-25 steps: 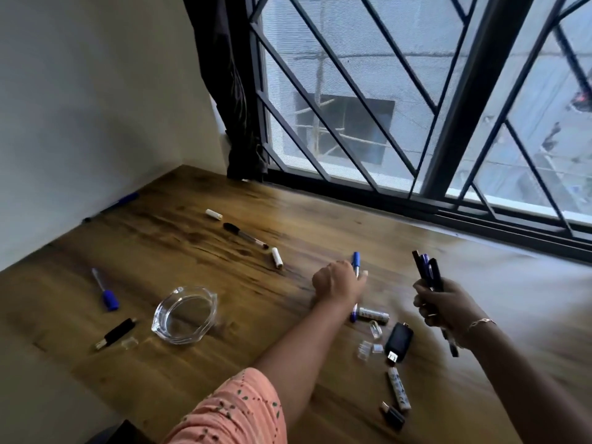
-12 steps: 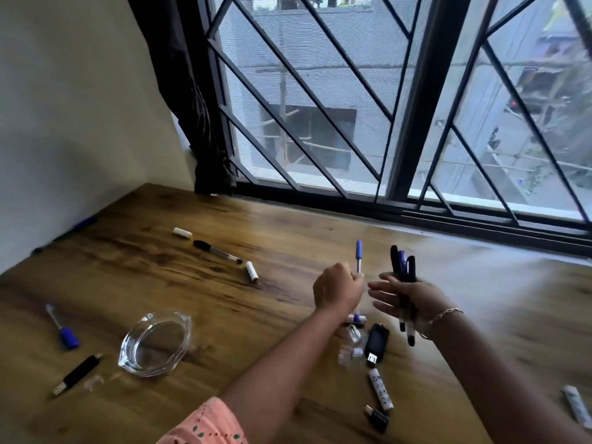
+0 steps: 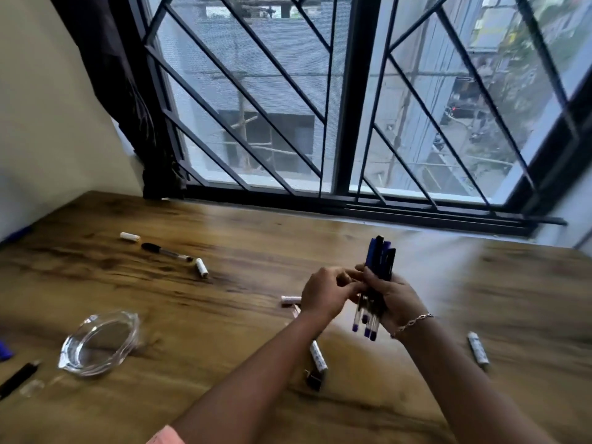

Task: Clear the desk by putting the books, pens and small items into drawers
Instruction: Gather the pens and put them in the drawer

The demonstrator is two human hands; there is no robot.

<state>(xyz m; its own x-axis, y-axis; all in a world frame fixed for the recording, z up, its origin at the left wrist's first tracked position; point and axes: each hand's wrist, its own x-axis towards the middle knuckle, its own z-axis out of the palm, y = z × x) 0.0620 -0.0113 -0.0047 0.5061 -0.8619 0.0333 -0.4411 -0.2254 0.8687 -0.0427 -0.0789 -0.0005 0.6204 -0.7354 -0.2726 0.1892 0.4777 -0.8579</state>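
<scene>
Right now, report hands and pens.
Right hand grips pen bundle, upright. Left hand pinches it too. Black pen, glass dish loose on desk; no drawer in view.

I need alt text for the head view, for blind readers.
The right hand grips a bundle of blue and black pens, the left hand pinching it, above a brown wooden desk. A clear glass dish lies at left.

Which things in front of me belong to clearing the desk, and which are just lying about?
Job in hand:
pen bundle in the right grip
black pen
second black pen
small white cylinders
glass ashtray, probably

Just there:
curtain
window frame
</scene>
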